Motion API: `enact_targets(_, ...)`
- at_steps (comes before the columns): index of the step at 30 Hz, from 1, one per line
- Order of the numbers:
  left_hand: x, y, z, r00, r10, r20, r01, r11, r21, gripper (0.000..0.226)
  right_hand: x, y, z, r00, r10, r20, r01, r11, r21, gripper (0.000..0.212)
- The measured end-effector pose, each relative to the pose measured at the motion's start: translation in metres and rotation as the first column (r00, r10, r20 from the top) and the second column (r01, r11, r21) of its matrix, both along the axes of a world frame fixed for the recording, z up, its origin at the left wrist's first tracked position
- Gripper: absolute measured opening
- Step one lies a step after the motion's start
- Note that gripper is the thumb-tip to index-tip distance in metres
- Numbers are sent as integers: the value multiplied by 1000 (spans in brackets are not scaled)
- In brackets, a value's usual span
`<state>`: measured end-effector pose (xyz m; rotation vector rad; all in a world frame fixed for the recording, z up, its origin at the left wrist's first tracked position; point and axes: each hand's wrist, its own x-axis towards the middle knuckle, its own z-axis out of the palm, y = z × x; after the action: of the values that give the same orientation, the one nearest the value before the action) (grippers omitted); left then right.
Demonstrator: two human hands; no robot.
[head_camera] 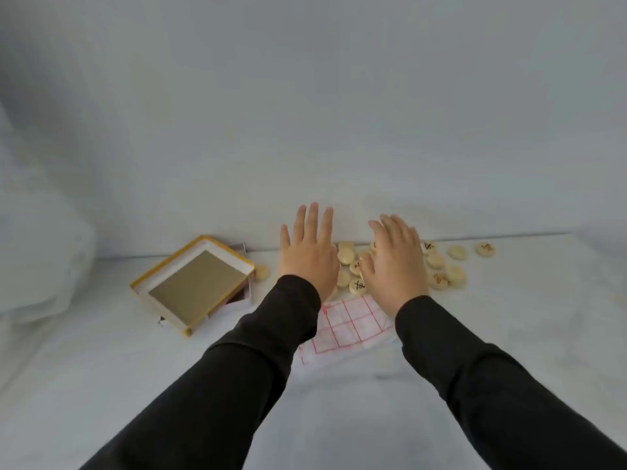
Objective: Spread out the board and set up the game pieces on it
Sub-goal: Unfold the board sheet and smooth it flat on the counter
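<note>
I am holding both my hands palm down over a heap of pale round wooden game pieces [346,256], which are lying at the far side of the white cloth-covered surface [529,337], close to the grey-white wall. My left hand [307,252] is released, its fingers straight and a little spread, and it is covering the left edge of the heap. My right hand [395,266] is also released, its fingers relaxed and only slightly bent, and it is hiding the middle of the heap. The picture is blurred here, so I cannot tell whether my palms are touching the pieces or only hanging above them.

Some pieces are showing dark or red characters on top, and others are showing a plain face. A few are lying spread out to the right of my right hand, and the last marked piece [485,249] is lying apart near the wall. One plain piece [262,272] is resting just beside the open yellow-edged cardboard box [198,286], which is lying to the left with its tan inner bottom showing.

The white paper board with a red grid [349,325] is lying nearer to me than the heap, between my black sleeves [237,368], which are partly covering it. It is looking creased and not fully spread.
</note>
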<state>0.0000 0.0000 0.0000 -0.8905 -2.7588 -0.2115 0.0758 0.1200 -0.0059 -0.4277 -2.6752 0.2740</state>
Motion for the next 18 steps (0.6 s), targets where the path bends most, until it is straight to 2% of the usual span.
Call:
enact_targets(2, 12, -7, -10, 999, 20, 47, -19, 1000, -19, 63, 14, 1, -13, 998, -24, -61, 23, 1000, -20, 42)
enact_targets(8, 50, -15, -39, 993, -33, 117, 32, 999, 14, 63, 55, 2, -41, 995, -100, -9, 100, 995, -22, 30)
enact_targets(12, 72, -16, -47, 988, -93, 125, 78, 990, 120, 56, 74, -3, -41, 989, -97, 112, 100, 995, -23, 28)
enact_targets(15, 85, -18, -50, 989, -74, 125, 60, 992, 111, 51, 84, -4, -38, 975, -99, 197, 104, 994, -18, 33)
enact_targets(18, 99, -16, -52, 979, -40, 202, 22, 996, 90, 47, 94, -2, -36, 957, -120, 265, 130, 991, -22, 36)
